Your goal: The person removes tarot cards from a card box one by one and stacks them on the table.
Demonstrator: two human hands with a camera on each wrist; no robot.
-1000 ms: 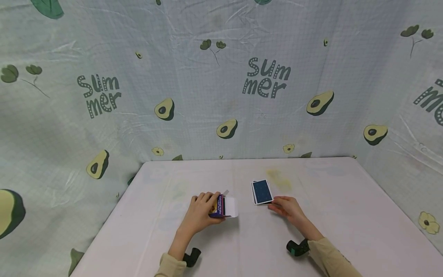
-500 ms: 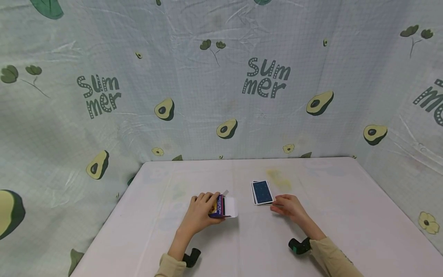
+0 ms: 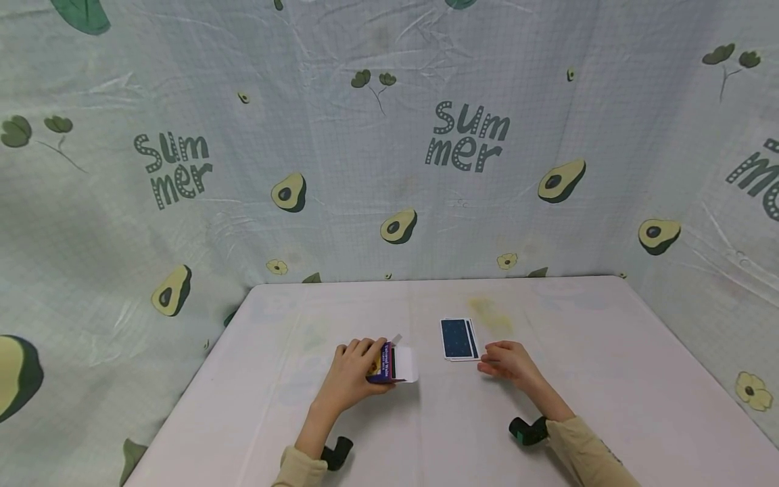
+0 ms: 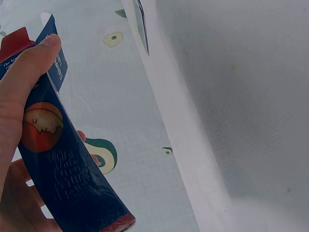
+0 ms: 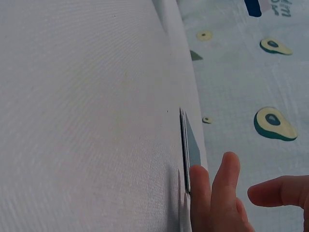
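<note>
My left hand (image 3: 349, 377) grips a dark blue tarot card box (image 3: 383, 364) above the table, its white flap open towards the right. In the left wrist view, the thumb presses along one side of the box (image 4: 67, 169), the other fingers are behind it, and a face is printed on it. A small stack of blue-backed tarot cards (image 3: 458, 338) lies on the table, the upper part shifted left of the cards beneath. Just right of the stack, my right hand (image 3: 511, 365) holds nothing; its fingers and thumb (image 5: 277, 191) are spread apart in the right wrist view.
A white cloth covers the table (image 3: 548, 318), with a yellowish stain (image 3: 489, 316) behind the cards. Hanging sheets printed with avocados form the back wall (image 3: 341, 135) and sides. A black device (image 3: 528, 431) sits on the right wrist, another (image 3: 338, 452) on the left.
The top of the card stack has shifted and turned slightly left, baring a strip of card on its right. My right hand has drawn back a little to the right. My left hand stays put.
</note>
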